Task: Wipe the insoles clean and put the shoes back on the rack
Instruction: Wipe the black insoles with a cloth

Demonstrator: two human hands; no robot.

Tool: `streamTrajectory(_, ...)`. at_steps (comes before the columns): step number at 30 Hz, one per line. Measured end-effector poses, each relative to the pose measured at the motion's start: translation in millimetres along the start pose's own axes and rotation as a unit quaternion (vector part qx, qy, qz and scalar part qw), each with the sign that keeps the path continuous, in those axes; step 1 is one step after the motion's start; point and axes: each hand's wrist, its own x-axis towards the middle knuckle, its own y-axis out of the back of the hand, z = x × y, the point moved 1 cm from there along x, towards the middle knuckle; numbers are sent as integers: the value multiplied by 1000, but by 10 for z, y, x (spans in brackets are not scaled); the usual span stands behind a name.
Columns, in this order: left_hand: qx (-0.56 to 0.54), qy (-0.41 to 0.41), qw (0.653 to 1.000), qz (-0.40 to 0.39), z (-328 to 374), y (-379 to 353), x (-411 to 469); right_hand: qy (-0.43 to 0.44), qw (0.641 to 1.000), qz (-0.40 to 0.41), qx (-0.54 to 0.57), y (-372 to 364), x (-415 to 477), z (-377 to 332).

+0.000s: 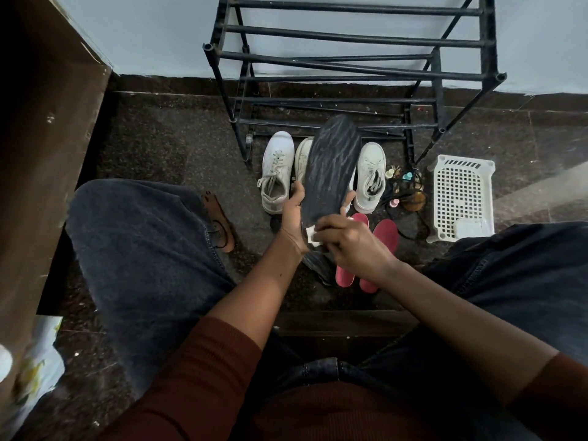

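Wiping is under way, and by my reading the task is in its early-to-middle part. The left hand (294, 214) grips the dark insole (331, 167) low on its length, fingers curled round both edges, and holds it tilted with the toe end up toward the rack (350, 35). The right hand (348, 241) pinches a small white wipe (311, 234) and presses it on the insole near the heel end. Pale streaks run across the insole's face; whether they are dirt or damp I cannot tell.

Plenty looks left to do. A second dark insole (318, 265) lies on the floor (152, 138) under the hands, mostly hidden, and two red insoles (385, 237) lie just beside it; whether these have been cleaned does not show. The white shoes (276, 173) stand on the floor in front of the rack, three in view, one largely behind the held insole. No shoe sits on the rack's bars, so that step is not yet begun. A white basket (461, 198) stands to the right
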Motion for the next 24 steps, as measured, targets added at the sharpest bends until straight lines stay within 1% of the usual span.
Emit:
streamTrajectory(2,12,8,1000,-4,-29,-36,4,-39,998,43,-20,47,97,124)
streamTrajectory(4,1,2,1000,-5,-56,-30,10,-83,992,91,-35,67,218,218)
streamTrajectory(6,-11,-2,1000,1,-61,-17,-3,-109,988,107,-27,37,287,199)
streamTrajectory(9,17,-11,1000,-12,-24,-7,-27,-60,993,96,8,-80,184,18)
streamTrajectory(11,8,-22,1000,-10,15,-8,-32,-29,997,61,27,-127,38,-68)
streamTrajectory(13,-9,-14,1000,-6,27,-4,-22,-14,999,24,23,-116,-52,-70)
streamTrajectory(15,-5,-9,1000,2,15,-9,-8,-29,999,27,4,-63,-23,14)
streamTrajectory(17,20,-11,1000,5,-2,-25,2,-74,995,72,-17,-8,90,122)
streamTrajectory(19,15,-29,999,12,-10,-30,13,-128,985,114,-32,19,209,201)
streamTrajectory(20,10,-37,999,13,-8,-24,18,-148,981,123,-37,13,249,217)
streamTrajectory(22,24,-43,999,16,6,4,30,-158,979,118,-43,-43,259,180)
streamTrajectory(24,28,-48,998,26,42,25,22,-135,984,111,-22,-131,171,85)
